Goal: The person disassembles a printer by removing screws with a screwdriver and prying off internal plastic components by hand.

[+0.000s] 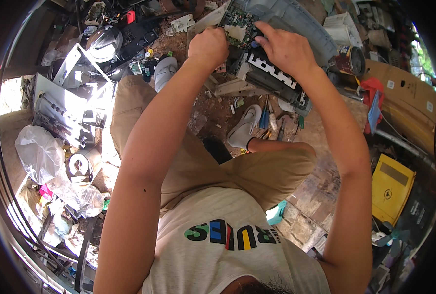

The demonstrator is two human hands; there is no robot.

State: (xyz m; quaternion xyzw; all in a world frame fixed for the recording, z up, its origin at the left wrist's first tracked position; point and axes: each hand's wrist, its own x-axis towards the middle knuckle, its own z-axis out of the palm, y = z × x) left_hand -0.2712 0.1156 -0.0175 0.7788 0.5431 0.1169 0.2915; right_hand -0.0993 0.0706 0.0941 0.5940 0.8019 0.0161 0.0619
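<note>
A green circuit board [242, 18] with a pale patch sits in an opened grey device, whose large casing [304, 22] spreads behind it. My left hand [209, 47] is closed at the board's left edge; its fingertips are turned away, so what they grip is hidden. At the board's right edge is my right hand [289, 51], its thumb and forefinger apart and the forefinger reaching to the board. Below that hand a black bar with white segments [272, 71] slants down to the right, part of the device.
Screwdrivers [264, 115] and other hand tools lie on the dirt floor by my foot. A rusty can [349, 60] and cardboard [399, 90] stand at the right, above a yellow panel [393, 188]. White metal frames [66, 108] and a plastic bag [39, 149] crowd the left.
</note>
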